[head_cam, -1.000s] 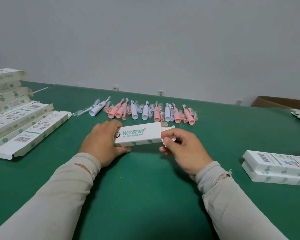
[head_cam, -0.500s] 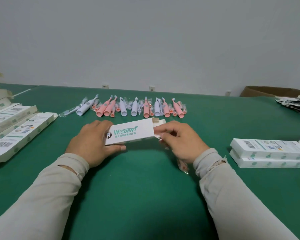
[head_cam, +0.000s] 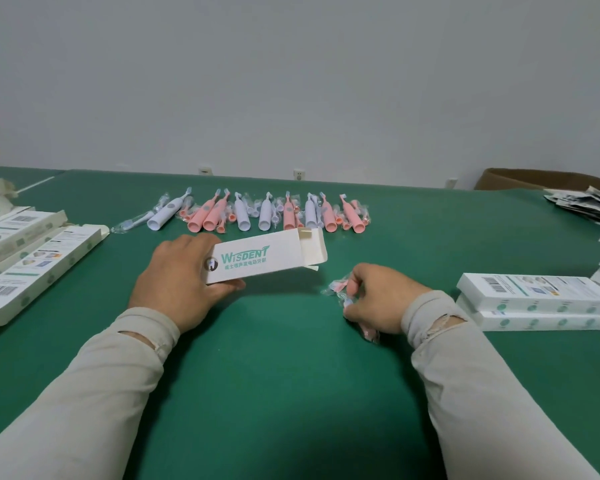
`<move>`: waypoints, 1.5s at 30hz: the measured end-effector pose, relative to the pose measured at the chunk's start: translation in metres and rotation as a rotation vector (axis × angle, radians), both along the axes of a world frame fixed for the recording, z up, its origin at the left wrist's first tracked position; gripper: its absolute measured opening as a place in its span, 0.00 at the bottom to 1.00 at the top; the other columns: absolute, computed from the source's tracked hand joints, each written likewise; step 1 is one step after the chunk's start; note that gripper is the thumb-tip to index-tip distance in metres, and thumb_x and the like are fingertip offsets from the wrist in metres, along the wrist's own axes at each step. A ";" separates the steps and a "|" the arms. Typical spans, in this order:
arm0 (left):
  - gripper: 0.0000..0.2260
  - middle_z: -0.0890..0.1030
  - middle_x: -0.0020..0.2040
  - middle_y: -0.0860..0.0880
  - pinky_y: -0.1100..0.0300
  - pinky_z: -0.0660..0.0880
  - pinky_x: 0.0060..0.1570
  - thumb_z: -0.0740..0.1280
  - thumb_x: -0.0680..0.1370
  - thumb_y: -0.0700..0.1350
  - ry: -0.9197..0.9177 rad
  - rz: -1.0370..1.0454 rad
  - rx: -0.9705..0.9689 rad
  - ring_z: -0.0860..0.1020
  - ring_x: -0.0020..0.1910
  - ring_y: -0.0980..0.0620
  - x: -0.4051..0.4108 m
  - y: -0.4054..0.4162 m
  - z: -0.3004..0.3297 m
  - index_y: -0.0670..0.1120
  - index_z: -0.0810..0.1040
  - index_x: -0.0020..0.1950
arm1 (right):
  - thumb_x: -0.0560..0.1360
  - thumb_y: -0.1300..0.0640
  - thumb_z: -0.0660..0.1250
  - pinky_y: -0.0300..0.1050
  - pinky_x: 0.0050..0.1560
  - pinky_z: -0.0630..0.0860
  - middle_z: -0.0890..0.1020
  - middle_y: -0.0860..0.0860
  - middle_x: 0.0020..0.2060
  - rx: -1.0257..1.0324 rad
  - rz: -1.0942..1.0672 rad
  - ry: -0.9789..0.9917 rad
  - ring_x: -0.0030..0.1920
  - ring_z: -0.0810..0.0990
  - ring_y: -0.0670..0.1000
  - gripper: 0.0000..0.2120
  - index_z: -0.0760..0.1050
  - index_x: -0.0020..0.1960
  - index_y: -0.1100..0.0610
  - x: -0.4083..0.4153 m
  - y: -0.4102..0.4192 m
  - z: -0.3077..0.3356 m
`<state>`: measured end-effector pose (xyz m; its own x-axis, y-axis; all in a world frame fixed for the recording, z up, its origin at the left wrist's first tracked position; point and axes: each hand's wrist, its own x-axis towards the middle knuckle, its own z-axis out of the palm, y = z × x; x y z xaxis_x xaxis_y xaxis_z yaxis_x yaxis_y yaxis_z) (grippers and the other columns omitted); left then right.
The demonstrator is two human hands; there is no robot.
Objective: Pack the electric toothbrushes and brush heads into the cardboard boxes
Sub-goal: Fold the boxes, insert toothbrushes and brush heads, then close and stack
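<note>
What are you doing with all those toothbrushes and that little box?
A person is packing toothbrushes into boxes. The left hand holds a white box with its end flap open. The right hand grips wrapped brush heads beside that open end, not yet inside. More pink and white toothbrushes lie in a row on the green table, with boxes stacked at both sides.

Left hand (head_cam: pixel 177 282) grips open box (head_cam: pixel 257 259); right hand (head_cam: pixel 381 299) pinches wrapped brush head (head_cam: pixel 336 287)

Packing workshop, green table (head_cam: pixel 291 393), rows of toothbrushes (head_cam: pixel 257 216), stacked boxes (head_cam: pixel 534 303), bare wall (head_cam: pixel 291 81)
</note>
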<state>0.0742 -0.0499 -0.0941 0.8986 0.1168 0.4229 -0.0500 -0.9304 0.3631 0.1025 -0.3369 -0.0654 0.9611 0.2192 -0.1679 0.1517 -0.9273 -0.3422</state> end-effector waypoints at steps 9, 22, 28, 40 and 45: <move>0.22 0.75 0.52 0.53 0.50 0.72 0.51 0.77 0.69 0.57 -0.029 0.023 -0.018 0.69 0.55 0.47 -0.002 -0.002 -0.001 0.54 0.74 0.60 | 0.76 0.67 0.68 0.47 0.34 0.83 0.83 0.56 0.37 1.354 0.101 0.139 0.37 0.85 0.55 0.17 0.74 0.64 0.58 -0.013 0.011 0.020; 0.24 0.75 0.56 0.54 0.51 0.71 0.53 0.75 0.70 0.58 -0.011 0.000 -0.027 0.69 0.58 0.48 -0.003 -0.006 0.001 0.56 0.73 0.62 | 0.74 0.63 0.68 0.41 0.28 0.76 0.82 0.49 0.36 1.108 -0.239 -0.547 0.35 0.84 0.55 0.08 0.75 0.47 0.50 -0.006 0.029 0.007; 0.24 0.75 0.56 0.54 0.51 0.71 0.53 0.75 0.70 0.59 -0.023 -0.010 -0.019 0.69 0.57 0.48 -0.003 -0.007 0.000 0.57 0.73 0.61 | 0.75 0.64 0.70 0.34 0.30 0.75 0.83 0.51 0.36 1.157 -0.196 -0.493 0.34 0.85 0.47 0.08 0.76 0.46 0.51 -0.011 0.040 0.005; 0.23 0.75 0.56 0.55 0.52 0.71 0.55 0.74 0.70 0.60 -0.023 -0.047 0.020 0.68 0.57 0.49 -0.002 -0.009 -0.001 0.57 0.72 0.62 | 0.74 0.58 0.74 0.46 0.41 0.81 0.84 0.50 0.33 1.045 -0.298 -0.502 0.33 0.84 0.47 0.05 0.82 0.39 0.54 -0.008 0.045 -0.005; 0.24 0.75 0.56 0.55 0.54 0.70 0.53 0.74 0.70 0.60 -0.021 -0.045 0.034 0.68 0.56 0.50 -0.002 -0.008 -0.001 0.57 0.72 0.62 | 0.74 0.56 0.70 0.28 0.41 0.68 0.81 0.43 0.39 0.747 -0.265 -0.590 0.41 0.78 0.40 0.11 0.81 0.33 0.47 -0.007 0.046 -0.004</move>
<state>0.0722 -0.0584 -0.0952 0.8933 0.0618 0.4451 -0.0991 -0.9390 0.3294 0.0956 -0.2910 -0.0694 0.8795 -0.1607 0.4479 0.3046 -0.5328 -0.7895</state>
